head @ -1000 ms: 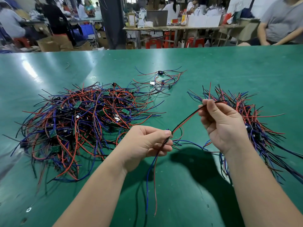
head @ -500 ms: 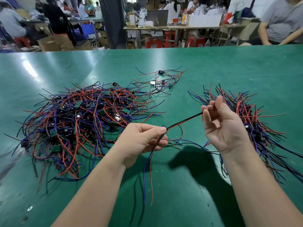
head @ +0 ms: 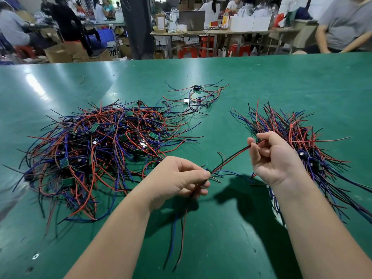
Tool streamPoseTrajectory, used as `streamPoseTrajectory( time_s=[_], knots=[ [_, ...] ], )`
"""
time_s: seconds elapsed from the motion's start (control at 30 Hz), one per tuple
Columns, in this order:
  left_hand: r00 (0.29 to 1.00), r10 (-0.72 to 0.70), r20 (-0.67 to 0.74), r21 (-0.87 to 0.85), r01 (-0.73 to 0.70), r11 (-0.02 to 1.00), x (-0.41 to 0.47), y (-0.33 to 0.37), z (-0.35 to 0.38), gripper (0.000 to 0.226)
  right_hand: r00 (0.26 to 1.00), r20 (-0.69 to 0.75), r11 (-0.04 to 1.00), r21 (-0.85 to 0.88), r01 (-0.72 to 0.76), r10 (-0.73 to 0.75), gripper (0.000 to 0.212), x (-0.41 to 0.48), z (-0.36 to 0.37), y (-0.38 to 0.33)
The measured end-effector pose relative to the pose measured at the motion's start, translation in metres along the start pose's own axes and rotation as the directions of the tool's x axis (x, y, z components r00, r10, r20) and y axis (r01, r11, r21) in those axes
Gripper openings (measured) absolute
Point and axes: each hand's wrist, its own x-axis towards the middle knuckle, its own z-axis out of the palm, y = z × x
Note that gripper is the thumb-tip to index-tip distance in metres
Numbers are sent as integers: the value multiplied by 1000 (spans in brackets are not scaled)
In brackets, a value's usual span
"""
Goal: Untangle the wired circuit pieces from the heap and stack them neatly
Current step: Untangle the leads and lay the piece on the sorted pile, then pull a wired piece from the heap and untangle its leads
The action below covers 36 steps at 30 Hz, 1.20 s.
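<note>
A big tangled heap (head: 100, 150) of red, blue and black wires with small green circuit boards lies on the left of the green table (head: 281, 81). An orderly bundle of sorted pieces (head: 298, 137) lies on the right. Between them I hold one wired piece (head: 229, 161) above the table. My left hand (head: 179, 180) pinches its middle, where the board is hidden by my fingers; its blue, red and black wires hang below. My right hand (head: 275, 156) pinches the red-and-black wire pair near its far end, in front of the bundle.
A small loose cluster of wired pieces (head: 199, 97) lies farther back at the middle of the table. A stray wire bit (head: 81, 79) sits at the far left. A person in a grey shirt (head: 342, 23) sits beyond the far right edge.
My right hand has slid down and along the red-and-black pair, drawing it nearly straight. My left hand has shifted slightly lower, and the hanging wires have swung a little.
</note>
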Motion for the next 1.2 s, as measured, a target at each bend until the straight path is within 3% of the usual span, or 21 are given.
streamPoseTrajectory(
  time_s=[0.1, 0.17, 0.27, 0.33, 0.4, 0.43, 0.53, 0.67, 0.83, 0.97, 1.03, 1.13, 1.2],
  knots=[
    [997, -11, 78, 46, 8, 999, -2, 2, 0, 14, 999, 35, 999, -49, 17, -16, 33, 2, -2, 0],
    [996, 36, 78, -72, -30, 997, -2, 5, 1, 9, 990, 139, 995, -91, 39, -26, 39, 2, -1, 2],
    [994, 108, 15, -352, -96, 931, 1, 8, -1, 29, 974, 222, 966, -256, 21, 37, 39, -2, 1, 9],
    [991, 135, -1, -534, -115, 838, 1, 11, -3, 21, 963, 269, 859, -498, 119, 22, 17, -7, 2, 19],
    [993, 120, -10, -632, -99, 768, 0, 15, -2, 16, 909, 416, 722, -634, 276, 18, 34, -14, 4, 31],
    [994, 108, -24, -637, -99, 765, 0, 16, -1, 16, 864, 502, 710, -617, 339, 23, 39, -18, 6, 36],
    [988, 104, -110, -600, -150, 786, 3, 12, 4, 12, 771, 635, 825, -416, 383, -37, 29, -28, 13, 44],
    [966, 191, -172, -504, -253, 826, 7, 4, 9, 37, 834, 549, 937, -261, 231, -53, 11, -31, 19, 41],
    [949, 316, -19, -286, -308, 907, 5, -3, 12, 28, 908, 419, 989, -141, 41, 22, 10, -28, 19, 32],
    [978, 203, 49, -300, -180, 937, 3, 0, 9, 11, 822, 562, 949, -300, 99, 92, 8, -28, 9, 19],
    [986, 149, 78, -284, -122, 951, 2, 0, 9, 25, 772, 620, 899, -407, 160, 143, 9, -28, 4, 15],
    [975, 169, 142, -200, -138, 970, -1, -2, 11, 19, 790, 595, 829, -510, 229, 148, 11, -26, 2, 16],
    [980, 161, 114, -189, -137, 972, -1, -2, 12, 16, 831, 540, 795, -559, 236, 133, 17, -23, 3, 17]
  ],
)
